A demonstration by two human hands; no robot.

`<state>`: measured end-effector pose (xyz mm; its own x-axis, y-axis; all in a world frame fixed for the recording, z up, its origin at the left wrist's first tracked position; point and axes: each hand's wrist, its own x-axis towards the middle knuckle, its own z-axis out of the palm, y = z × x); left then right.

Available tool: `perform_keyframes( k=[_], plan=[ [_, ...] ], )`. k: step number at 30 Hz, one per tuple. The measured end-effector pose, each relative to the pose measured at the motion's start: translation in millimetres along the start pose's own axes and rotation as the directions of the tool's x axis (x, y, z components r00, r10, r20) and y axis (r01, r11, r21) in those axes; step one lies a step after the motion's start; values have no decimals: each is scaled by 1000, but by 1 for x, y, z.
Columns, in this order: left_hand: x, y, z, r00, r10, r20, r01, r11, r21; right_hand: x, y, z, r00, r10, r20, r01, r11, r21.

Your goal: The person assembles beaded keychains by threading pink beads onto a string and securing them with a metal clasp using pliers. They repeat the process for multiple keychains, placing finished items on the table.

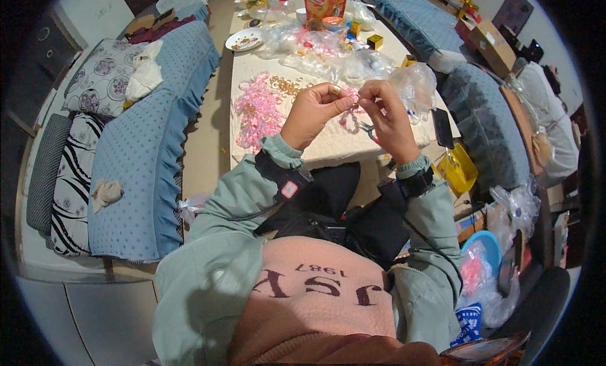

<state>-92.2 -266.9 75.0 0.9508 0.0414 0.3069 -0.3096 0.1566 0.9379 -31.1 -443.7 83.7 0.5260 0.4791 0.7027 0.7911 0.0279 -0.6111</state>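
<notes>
left hand (320, 111) and right hand (389, 116) pinch a pink strand (351, 121), likely light, limp, best held near its end.

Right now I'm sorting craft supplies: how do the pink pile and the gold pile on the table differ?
The pink pile is pale pink, while the gold pile is a yellowish metallic colour. The pink pile covers much more of the table than the gold pile. The pink pile reaches nearer the person; the gold pile sits beyond the left hand. Both are loose heaps of small pieces.
</notes>
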Motion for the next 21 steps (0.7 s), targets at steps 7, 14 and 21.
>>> perform_keyframes(
  k=[7,14,21],
  plan=[
    [-2,4,6,994,-16,-109,4,994,-111,-12,0,0,958,284,27,-282,926,253],
    [-4,6,11,992,22,-122,-34,995,-96,-10,-8,-1,955,293,45,-288,882,372],
    [-10,1,20,992,44,-120,-61,989,-137,-12,-5,-1,967,254,5,-228,858,461]
  ],
)
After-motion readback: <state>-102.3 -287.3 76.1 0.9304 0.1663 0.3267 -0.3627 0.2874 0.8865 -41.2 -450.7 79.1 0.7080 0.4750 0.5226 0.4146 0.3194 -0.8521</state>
